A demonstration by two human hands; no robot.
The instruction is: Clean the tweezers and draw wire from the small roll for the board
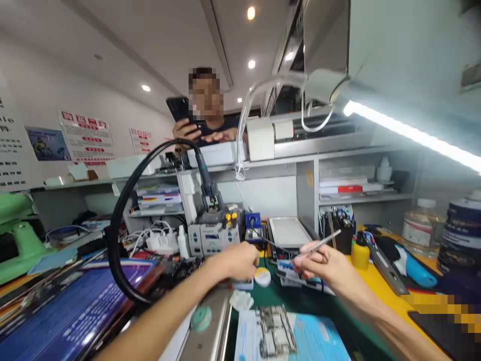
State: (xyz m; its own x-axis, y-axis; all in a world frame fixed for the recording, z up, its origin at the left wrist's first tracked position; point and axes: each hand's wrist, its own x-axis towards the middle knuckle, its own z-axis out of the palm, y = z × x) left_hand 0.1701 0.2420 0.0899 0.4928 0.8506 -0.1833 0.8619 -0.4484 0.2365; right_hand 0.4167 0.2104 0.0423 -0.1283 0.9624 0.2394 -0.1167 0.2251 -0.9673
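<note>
near the front of the tabletop (pixel 366 281), a circuit board (pixel 277 332) is laid on a blue pad (pixel 319 333) over a green mat (pixel 304 299), presumably so that it is kept flat and within reach of both hands. between the thumb and fingers of the right hand (pixel 321 260), a slim tool (pixel 326 239) is held in a narrow grip, one end tilted up and outward, perhaps for fine control. the left hand (pixel 238 260) is poised with curled fingers beside a round tin (pixel 262 277), in front of the station (pixel 214 235); whether anything is held in that grip cannot be told, as the fingertips are turned away. the lamp (pixel 413 133) is probably angled overhead so that small parts are lit.

the tool's other end is lost around the right hand. the pad is cut off below, and its print is blurred. behind the shelf (pixel 338 154), a phone (pixel 178 108) is held by another person (pixel 230 124), whose lower body is hidden.
</note>
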